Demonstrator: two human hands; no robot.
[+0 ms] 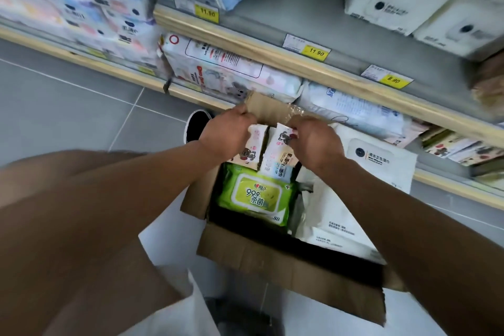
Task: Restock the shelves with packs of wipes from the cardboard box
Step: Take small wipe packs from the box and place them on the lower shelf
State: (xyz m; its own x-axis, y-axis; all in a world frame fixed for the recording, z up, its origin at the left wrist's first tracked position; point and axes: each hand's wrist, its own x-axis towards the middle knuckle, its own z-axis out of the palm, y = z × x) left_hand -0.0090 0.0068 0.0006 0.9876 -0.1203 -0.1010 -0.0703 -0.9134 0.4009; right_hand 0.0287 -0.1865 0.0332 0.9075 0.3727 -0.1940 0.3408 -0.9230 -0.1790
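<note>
Both hands [227,132] [313,139] in cardboard box [286,267] on grey floor [68,106]

— Which colours are seen in the cardboard box [286,262]?
— Plain brown is shown by the box. A lime-green pack [255,196] with a paler green label is laid inside, beside white packs [335,215] printed with small grey text. Cream packs [252,147] marked with a grey cartoon animal and pink spots are seen at the far end.
— And the shelves?
— Pale wood edging [272,58] is fitted over grey boards. Yellow price tags [316,52] with black figures are fixed along it. The floor [68,106] is tiled in grey.
</note>
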